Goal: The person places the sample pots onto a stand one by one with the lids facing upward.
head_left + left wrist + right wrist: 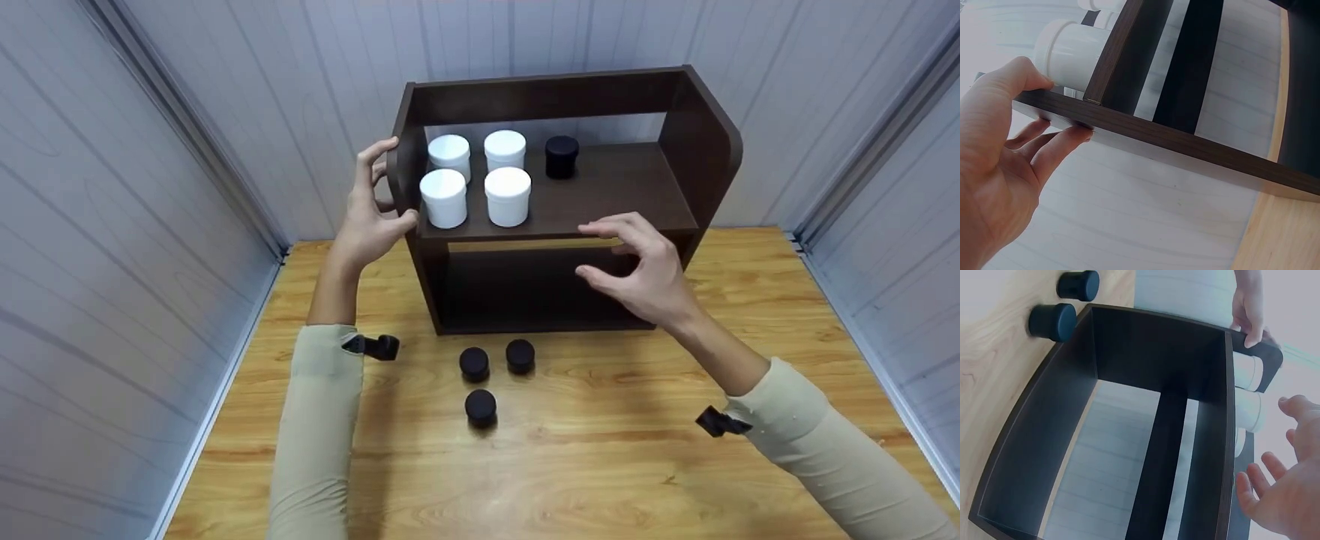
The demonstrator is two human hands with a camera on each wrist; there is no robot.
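Shelf (559,214) gripped at its left side panel by left hand (373,214), right hand (637,270) loosely open and empty; likely steadying step, next needs black jar (480,406).

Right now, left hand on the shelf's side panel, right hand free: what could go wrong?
1. The left hand grips only the side panel of the shelf unit; a tug from that one-sided grip could twist or tip it.
2. Four white jars and a black jar stand loose on the upper shelf; a tilt could slide them off.
3. The right hand hovers open, giving no support.
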